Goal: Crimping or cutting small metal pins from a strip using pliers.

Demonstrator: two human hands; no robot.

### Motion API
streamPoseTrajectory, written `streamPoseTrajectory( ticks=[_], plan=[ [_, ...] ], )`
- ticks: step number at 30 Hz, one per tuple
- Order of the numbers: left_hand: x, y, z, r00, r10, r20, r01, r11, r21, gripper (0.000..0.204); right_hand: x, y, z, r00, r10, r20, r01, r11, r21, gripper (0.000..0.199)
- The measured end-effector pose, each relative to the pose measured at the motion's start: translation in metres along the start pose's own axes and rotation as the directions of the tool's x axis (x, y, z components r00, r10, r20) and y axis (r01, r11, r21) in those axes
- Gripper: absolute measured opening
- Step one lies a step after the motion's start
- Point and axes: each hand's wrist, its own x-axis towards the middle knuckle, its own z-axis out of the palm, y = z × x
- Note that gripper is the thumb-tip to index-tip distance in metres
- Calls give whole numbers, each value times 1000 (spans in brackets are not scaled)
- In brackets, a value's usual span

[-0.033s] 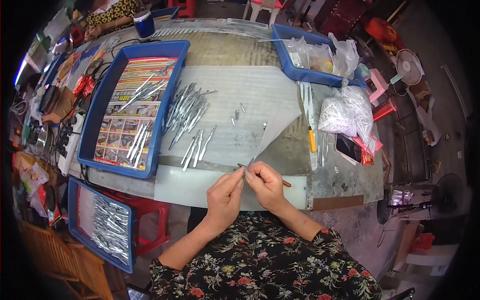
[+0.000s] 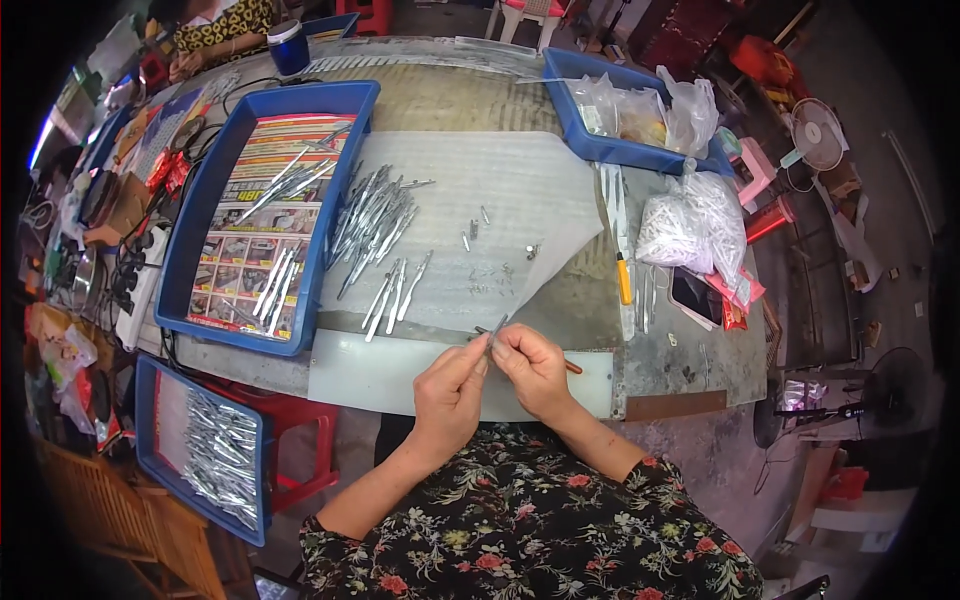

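In front of my body, my left hand and my right hand meet at the fingertips over a pale board. Both are closed in a pinch on a slim grey metal piece, mostly hidden by the fingers. A reddish-brown handle pokes out beside my right hand; whether that hand grips it or it lies on the board, I cannot tell. Beyond, on a white foam sheet, lie a heap of slim silvery metal pieces, a few separate ones and tiny metal parts.
At left stands a blue tray lined with printed paper, holding more metal pieces. Lower left, another blue tray is filled with them. A yellow-handled tool, plastic bags and a blue bin are at right. Another person sits far left.
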Motion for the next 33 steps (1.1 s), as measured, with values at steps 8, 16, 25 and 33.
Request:
streamPoseTrajectory(
  ticks=[8,16,25,33],
  plan=[
    [-4,-5,3,999,-49,-15,48,996,-81,22,-1,0,1,994,107,19,-108,972,208,8],
    [-5,-5,4,997,-69,-18,68,994,-85,21,-1,5,5,998,-13,-54,17,997,72,8],
    [-8,-10,8,982,-187,2,184,964,-189,21,2,1,7,990,-105,-89,99,993,-67,10],
    [-5,-9,11,982,149,-114,-136,984,114,22,-2,9,10,995,13,-99,-7,999,53,10]
  ],
)
